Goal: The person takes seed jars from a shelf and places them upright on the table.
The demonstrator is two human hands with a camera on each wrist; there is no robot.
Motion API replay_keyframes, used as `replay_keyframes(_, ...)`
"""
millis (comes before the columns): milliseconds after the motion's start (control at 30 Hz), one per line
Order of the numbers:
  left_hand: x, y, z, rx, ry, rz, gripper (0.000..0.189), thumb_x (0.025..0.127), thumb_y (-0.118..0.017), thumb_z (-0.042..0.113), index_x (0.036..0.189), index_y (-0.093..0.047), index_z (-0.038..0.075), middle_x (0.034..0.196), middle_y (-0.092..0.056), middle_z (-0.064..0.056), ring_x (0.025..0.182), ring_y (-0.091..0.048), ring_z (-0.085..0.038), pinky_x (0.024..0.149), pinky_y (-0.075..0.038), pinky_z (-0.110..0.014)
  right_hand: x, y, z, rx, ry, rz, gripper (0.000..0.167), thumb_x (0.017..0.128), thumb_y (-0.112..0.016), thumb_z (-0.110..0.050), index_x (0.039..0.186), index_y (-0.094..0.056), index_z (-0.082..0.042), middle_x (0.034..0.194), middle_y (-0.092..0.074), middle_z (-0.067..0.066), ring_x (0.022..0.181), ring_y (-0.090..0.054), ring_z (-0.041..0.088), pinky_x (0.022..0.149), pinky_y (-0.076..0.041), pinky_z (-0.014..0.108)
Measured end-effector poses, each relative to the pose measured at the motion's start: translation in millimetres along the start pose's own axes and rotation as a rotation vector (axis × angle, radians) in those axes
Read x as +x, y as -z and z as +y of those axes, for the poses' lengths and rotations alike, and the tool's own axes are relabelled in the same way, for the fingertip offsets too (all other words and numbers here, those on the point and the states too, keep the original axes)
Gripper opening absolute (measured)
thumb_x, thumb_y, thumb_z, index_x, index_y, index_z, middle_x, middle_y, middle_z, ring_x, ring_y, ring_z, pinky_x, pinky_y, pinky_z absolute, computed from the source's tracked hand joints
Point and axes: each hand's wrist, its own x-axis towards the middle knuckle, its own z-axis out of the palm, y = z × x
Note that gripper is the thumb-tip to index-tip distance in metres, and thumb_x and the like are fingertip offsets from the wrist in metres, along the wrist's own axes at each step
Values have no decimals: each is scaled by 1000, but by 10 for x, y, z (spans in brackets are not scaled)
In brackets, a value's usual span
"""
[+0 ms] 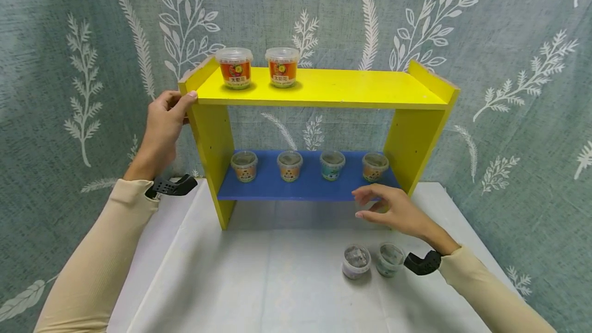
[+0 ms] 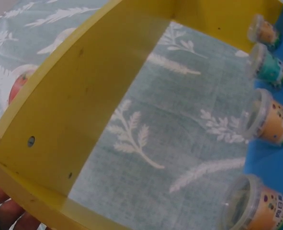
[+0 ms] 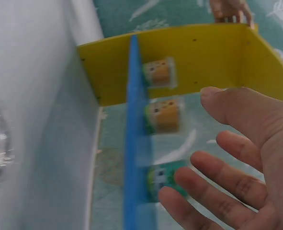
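Yellow shelf (image 1: 342, 85) gripped by left hand (image 1: 163, 121), upper left; right hand (image 1: 393, 208) empty, fingers loosely curved, right of centre, near rightmost shelved cup (image 1: 374, 167). Pale cup (image 1: 356, 262), greenish cup (image 1: 390, 260) on bench (image 1: 277, 287), lower right. Best: keep shelf braced, don't knock that cup.

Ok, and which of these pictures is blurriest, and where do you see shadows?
Right wrist: blurriest, the cups on the blue shelf look smeared; left wrist: a little soft, cup lettering hard to read; head: mostly sharp, soft shadows across the white tabletop.
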Motion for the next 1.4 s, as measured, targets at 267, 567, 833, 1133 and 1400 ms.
replay_keyframes(267, 4, 7, -11, 22, 8, 3, 40, 102, -62, 46, 125, -56, 13, 117, -53, -2, 103, -53, -18, 90, -41, -28, 179, 179, -193, -53, 6, 31, 42, 93, -79, -17, 133, -66, -17, 117, -69, -2, 103, -68, 22, 84, -58, 35)
replay_keyframes(567, 30, -10, 6, 5, 15, -8, 38, 102, -62, 45, 123, -56, 13, 116, -54, -2, 102, -53, -18, 93, -41, -30, 389, 341, -449, -74, 96, 87, 41, 93, -79, -12, 131, -66, -16, 114, -70, -1, 100, -68, 17, 81, -58, 30)
replay_keyframes(833, 35, -1, 9, -14, 17, -12, 39, 102, -62, 44, 125, -56, 13, 117, -53, -2, 103, -53, -18, 93, -41, -29, 608, 456, -730, -64, 139, 134, 42, 92, -78, -7, 132, -67, -12, 113, -70, 2, 100, -68, 18, 82, -57, 26)
replay_keyframes(1133, 26, 24, -4, -16, 12, -13, 38, 103, -61, 43, 126, -55, 13, 117, -53, -1, 105, -52, -18, 91, -42, -26, 870, 577, -998, -74, 166, 166, 42, 93, -78, -9, 133, -66, -11, 116, -71, 3, 105, -67, 17, 87, -55, 25)
replay_keyframes(1400, 25, -1, 11, -59, 16, -7, 38, 101, -66, 41, 123, -57, 12, 115, -54, -3, 101, -55, -17, 88, -44, -26, 1092, 623, -1148, -26, 136, 206, 41, 94, -78, -13, 132, -66, -8, 116, -70, 6, 105, -66, 17, 88, -56, 26)
